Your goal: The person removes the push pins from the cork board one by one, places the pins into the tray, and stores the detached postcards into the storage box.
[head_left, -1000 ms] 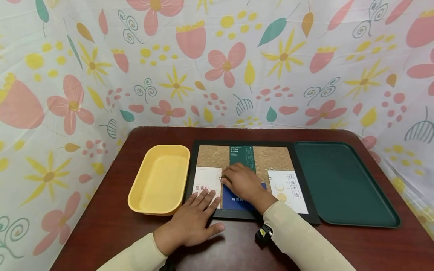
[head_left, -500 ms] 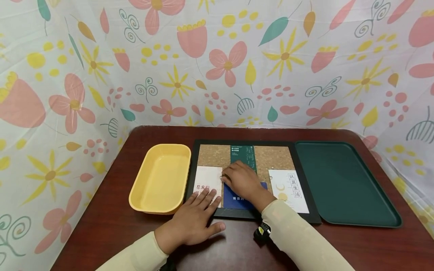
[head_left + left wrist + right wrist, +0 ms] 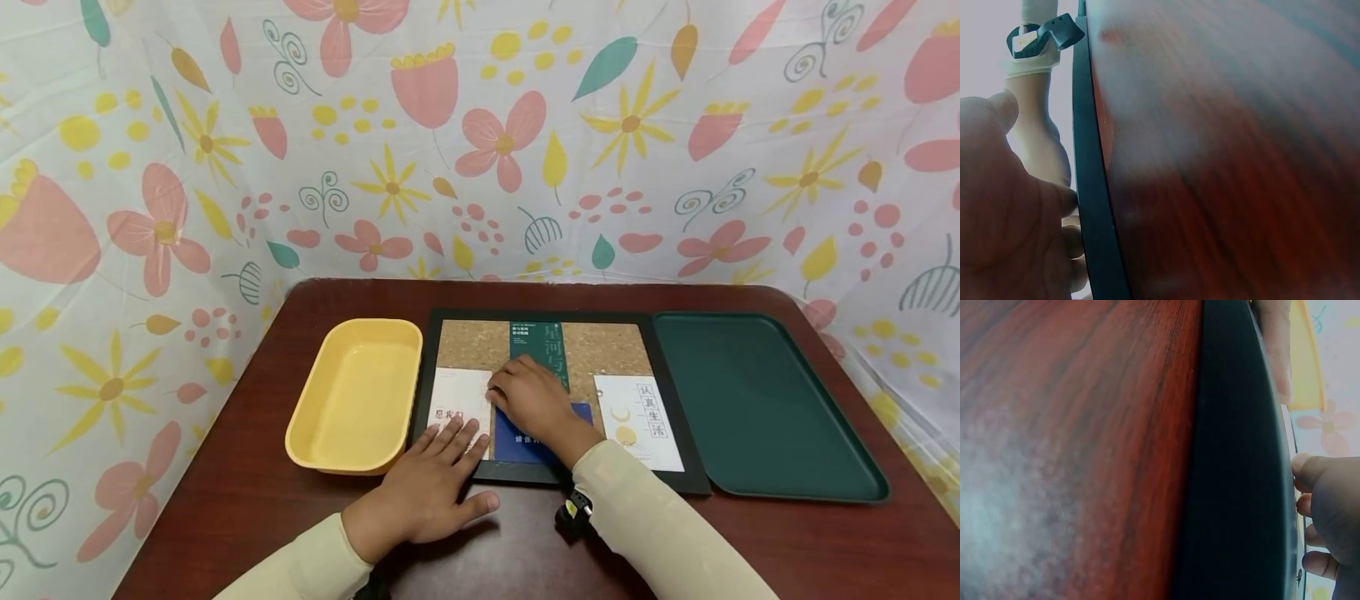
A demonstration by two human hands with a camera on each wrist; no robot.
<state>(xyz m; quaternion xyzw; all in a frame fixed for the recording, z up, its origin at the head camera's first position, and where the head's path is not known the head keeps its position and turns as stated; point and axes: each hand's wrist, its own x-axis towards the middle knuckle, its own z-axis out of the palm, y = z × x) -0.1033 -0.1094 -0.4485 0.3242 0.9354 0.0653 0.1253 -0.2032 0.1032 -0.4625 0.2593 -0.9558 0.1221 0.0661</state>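
My left hand (image 3: pixel 427 479) lies flat with fingers spread over the lower part of a white card (image 3: pixel 461 387) with red writing and the frame of a cork board (image 3: pixel 468 344). My right hand (image 3: pixel 536 404) has curled fingers at that card's right edge, thumb and fingertips together on a small pin they hide in the head view. Beneath this hand are a blue card (image 3: pixel 517 446) and a green card (image 3: pixel 534 337). Another white card (image 3: pixel 630 408) lies at the right, with a small shiny pin (image 3: pixel 598 392) at its left edge. The right wrist view shows the right hand's bent fingers (image 3: pixel 1319 562) beside the black frame.
A yellow basin (image 3: pixel 352 400) stands left of the board. To its right lies a dark green tray (image 3: pixel 765 408). All rest on a reddish-brown table (image 3: pixel 225 500), with a flower-patterned cloth (image 3: pixel 480 150) hanging behind and at the sides.
My right hand has shifted slightly left, and its fingertips now cover the shiny pin seen beside them earlier. My left hand stays in place.
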